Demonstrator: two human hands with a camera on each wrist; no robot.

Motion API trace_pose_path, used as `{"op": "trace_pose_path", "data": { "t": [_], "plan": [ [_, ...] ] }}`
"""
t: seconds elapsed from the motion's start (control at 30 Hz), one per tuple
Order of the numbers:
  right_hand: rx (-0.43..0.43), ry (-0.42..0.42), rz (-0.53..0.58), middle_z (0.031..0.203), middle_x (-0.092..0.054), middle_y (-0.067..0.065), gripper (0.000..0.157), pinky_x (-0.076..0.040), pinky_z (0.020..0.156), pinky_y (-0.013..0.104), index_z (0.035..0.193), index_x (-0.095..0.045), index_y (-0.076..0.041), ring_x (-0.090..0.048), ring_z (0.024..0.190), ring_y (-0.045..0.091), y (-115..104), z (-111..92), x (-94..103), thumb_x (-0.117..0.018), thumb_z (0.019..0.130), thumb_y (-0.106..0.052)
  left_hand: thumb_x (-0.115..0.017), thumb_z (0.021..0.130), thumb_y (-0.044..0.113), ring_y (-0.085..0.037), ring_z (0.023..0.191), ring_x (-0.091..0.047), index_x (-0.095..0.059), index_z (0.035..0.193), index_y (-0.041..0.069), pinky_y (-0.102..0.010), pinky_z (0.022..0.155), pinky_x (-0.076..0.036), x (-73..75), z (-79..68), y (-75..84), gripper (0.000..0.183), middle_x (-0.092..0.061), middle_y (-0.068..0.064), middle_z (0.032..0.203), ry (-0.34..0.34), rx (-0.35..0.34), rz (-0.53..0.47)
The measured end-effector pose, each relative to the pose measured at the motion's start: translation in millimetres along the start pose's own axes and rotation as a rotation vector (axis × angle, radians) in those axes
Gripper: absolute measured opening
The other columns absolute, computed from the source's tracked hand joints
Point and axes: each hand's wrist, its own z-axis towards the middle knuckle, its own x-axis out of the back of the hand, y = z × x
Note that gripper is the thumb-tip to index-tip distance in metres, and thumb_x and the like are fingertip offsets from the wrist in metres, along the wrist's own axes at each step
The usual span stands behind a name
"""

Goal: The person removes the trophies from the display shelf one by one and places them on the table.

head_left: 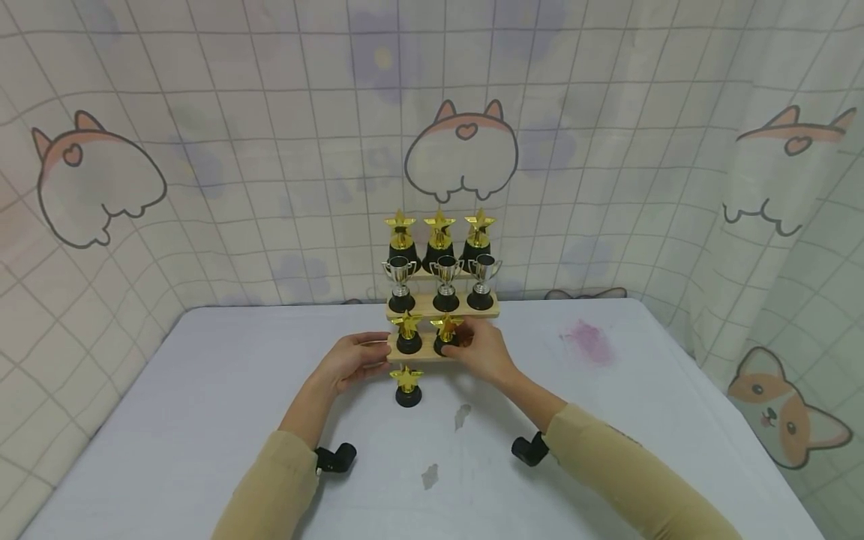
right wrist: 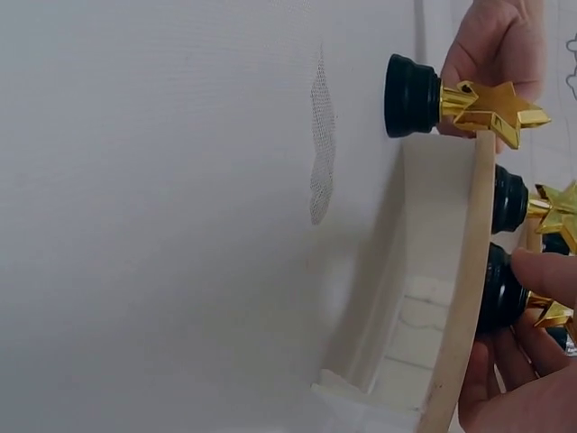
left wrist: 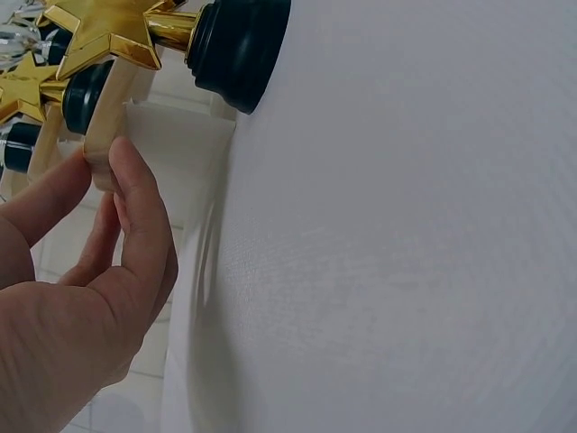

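My right hand [head_left: 484, 351] grips a small gold star trophy [head_left: 445, 327] by its black base, which stands on the lowest step of a wooden tiered display stand [head_left: 424, 354]. Thumb and fingers of my left hand [left wrist: 99, 280] pinch the left end of that same step. Left of the gripped trophy, another star trophy [head_left: 408, 330] stands on the step. One more star trophy [head_left: 408, 388] is upright on the white table, in front of the stand. In the right wrist view, the gripped trophy's black base [right wrist: 500, 293] sits against the step board.
Three silver cup trophies [head_left: 445, 279] line the middle step, and three larger star trophies [head_left: 440, 232] the top one. A grid-patterned cloth [head_left: 324, 150] hangs close behind the stand. The table's white cover [head_left: 229, 405] has grey patches [head_left: 430, 476] and a pink stain [head_left: 589, 343].
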Motion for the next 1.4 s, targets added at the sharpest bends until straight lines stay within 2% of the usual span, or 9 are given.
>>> {"op": "trace_pose_path", "data": {
  "t": [0.4,0.83,1.13,1.4],
  "plan": [
    [-0.020,-0.007,0.035,0.108,-0.071,0.013,0.034,-0.059,0.089,0.039,0.113,-0.069,0.001,-0.068,0.099,0.027,-5.4,-8.6,6.2,-0.084,0.085,-0.011,-0.068,0.097,0.001,-0.022,0.098,-0.069,-0.052,0.144,-0.003,-0.036,0.091,-0.059,-0.5,0.0,-0.3,0.050,-0.060,-0.025,0.130,0.005,0.001,0.006],
    [0.003,-0.036,0.113,0.104,-0.071,0.011,0.030,-0.060,0.088,0.038,0.107,-0.069,0.000,-0.071,0.100,0.030,-4.1,-26.0,11.5,-0.084,0.083,-0.007,-0.068,0.098,0.001,-0.022,0.097,-0.069,-0.051,0.145,-0.004,-0.036,0.091,-0.059,-0.6,-1.3,-0.6,0.050,-0.060,-0.025,0.130,-0.002,-0.004,-0.007],
    [0.001,-0.033,0.075,0.101,-0.072,0.007,0.031,-0.059,0.087,0.038,0.107,-0.071,-0.002,-0.070,0.095,0.024,0.5,-37.6,13.8,-0.087,0.082,-0.011,-0.068,0.097,0.001,-0.022,0.098,-0.069,-0.051,0.144,-0.004,-0.036,0.091,-0.059,-2.0,-0.9,0.4,0.050,-0.059,-0.024,0.131,0.001,-0.004,-0.004],
    [-0.031,-0.081,0.097,0.099,-0.072,0.005,0.030,-0.060,0.085,0.036,0.106,-0.071,-0.004,-0.070,0.093,0.021,4.6,-46.5,10.9,-0.088,0.081,-0.008,-0.068,0.097,0.002,-0.021,0.098,-0.069,-0.052,0.144,-0.003,-0.037,0.092,-0.058,-1.9,-1.8,1.5,0.050,-0.060,-0.022,0.131,0.001,-0.001,-0.002]
  ]
}}
